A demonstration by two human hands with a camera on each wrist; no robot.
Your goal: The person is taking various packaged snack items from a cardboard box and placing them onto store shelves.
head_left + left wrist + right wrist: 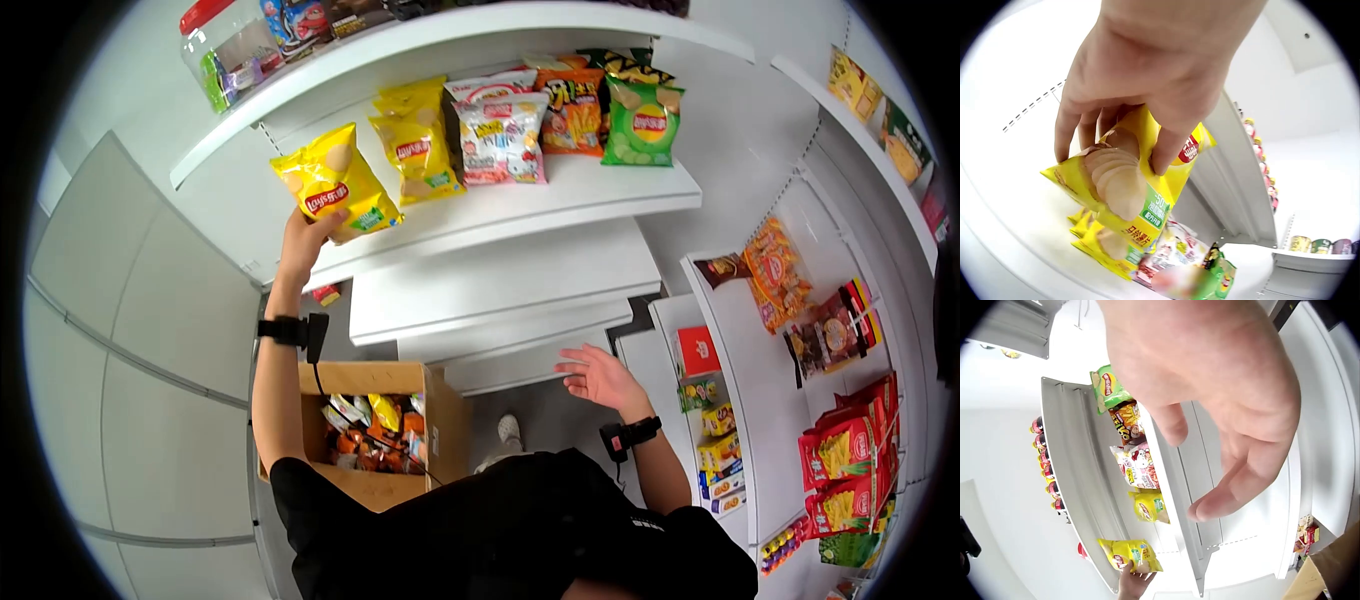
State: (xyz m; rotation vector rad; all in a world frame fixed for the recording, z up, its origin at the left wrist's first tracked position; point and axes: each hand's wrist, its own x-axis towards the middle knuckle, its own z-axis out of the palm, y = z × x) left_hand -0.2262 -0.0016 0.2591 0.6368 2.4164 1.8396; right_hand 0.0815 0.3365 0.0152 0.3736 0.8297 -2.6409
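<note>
My left hand (304, 243) grips a yellow bag of potato chips (337, 185) near its lower edge, at the left end of the upper white shelf. In the left wrist view the thumb presses the front of the chip bag (1125, 172) while the fingers wrap behind it. To its right, more yellow chip bags (414, 140) stand on the shelf. Beside those are a white-and-pink snack bag (503, 140), an orange snack bag (572, 112) and a green chip bag (642, 122). My right hand (603, 380) hangs over the lower steps with fingers extended and nothing in it.
An open cardboard box (378, 378) of snack bags stands on the floor at the left. White stepped shelves (500, 285) lie below the upper shelf (600, 195). A side shelf (740, 400) at the right carries snacks. Overhead, another shelf (480, 25) holds a clear jar (232, 58).
</note>
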